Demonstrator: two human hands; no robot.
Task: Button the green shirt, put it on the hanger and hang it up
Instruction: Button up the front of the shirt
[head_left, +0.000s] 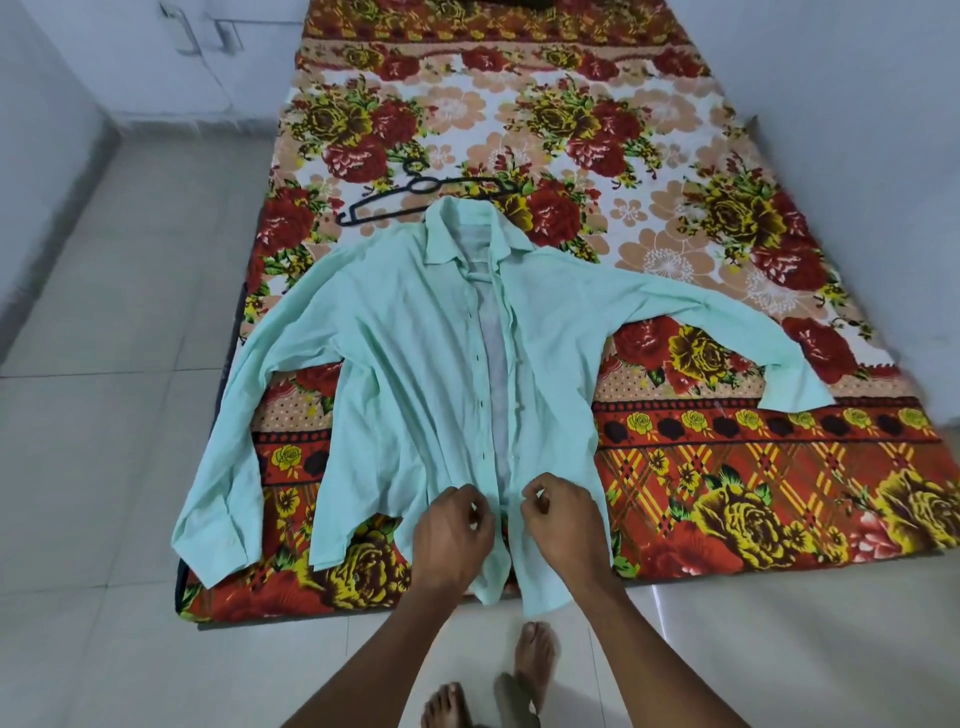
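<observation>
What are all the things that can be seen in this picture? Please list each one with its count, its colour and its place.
green shirt: one, pale green, lying face up and unbuttoned on the mattress, sleeves spread to both sides.
hanger: one, black, on the mattress just beyond the shirt's collar.
mattress: one, covered in a red, orange and yellow flower print, on the floor.
floor: pale tiles, around the mattress.
walls: pale, to the left and right of the mattress.
left hand: one, pinching the shirt's left front edge near the hem.
right hand: one, pinching the right front edge near the hem.
feet: two, bare, on the floor at the bottom.
</observation>
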